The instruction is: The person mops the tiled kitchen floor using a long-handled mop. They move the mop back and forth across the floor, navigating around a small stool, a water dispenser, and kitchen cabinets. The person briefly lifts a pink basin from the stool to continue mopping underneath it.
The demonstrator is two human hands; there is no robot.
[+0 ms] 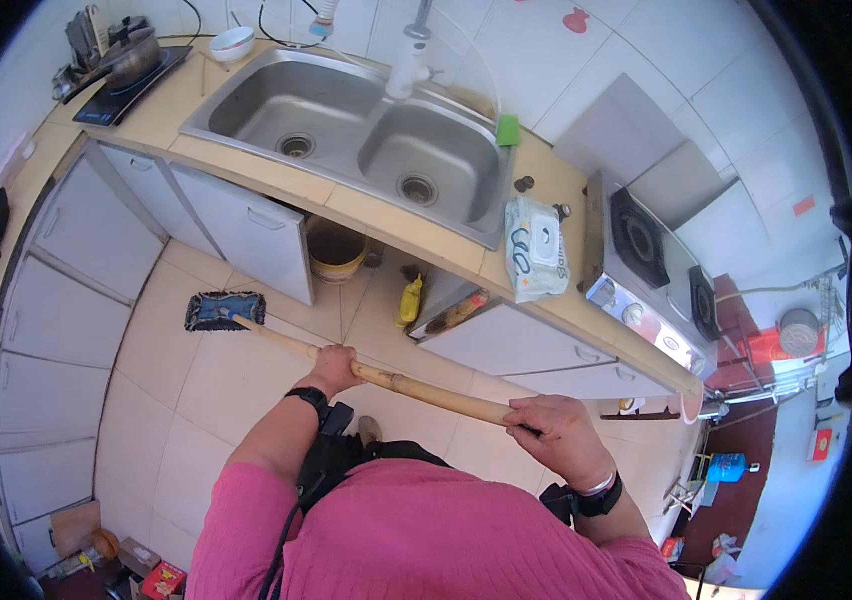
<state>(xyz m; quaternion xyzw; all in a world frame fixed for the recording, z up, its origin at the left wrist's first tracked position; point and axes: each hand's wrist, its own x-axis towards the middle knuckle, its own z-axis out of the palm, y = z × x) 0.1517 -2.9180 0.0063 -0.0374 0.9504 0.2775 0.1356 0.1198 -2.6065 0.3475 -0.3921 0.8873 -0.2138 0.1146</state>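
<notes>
A bamboo mop handle [426,388] slants across in front of me, both hands closed around it. My left hand [336,369] grips it partway down, while my right hand [557,435] holds it near its upper end. At the far end, the blue mop head [222,310] with a dark fringe rests on the tiled floor [223,382], left of the open cabinet door [246,217]. Beyond my left hand, a yellow bottle [409,301] stands at the opening under the sink.
A bucket [337,251] sits beneath the double-bowl steel sink [343,176]. Wet wipes [537,251] and a gas stove [651,262] occupy the right counter. At the far left, a pot [131,60] is on an induction cooker [107,105]. Cabinets [58,375] line the left side; boxes [163,579] lie lower left.
</notes>
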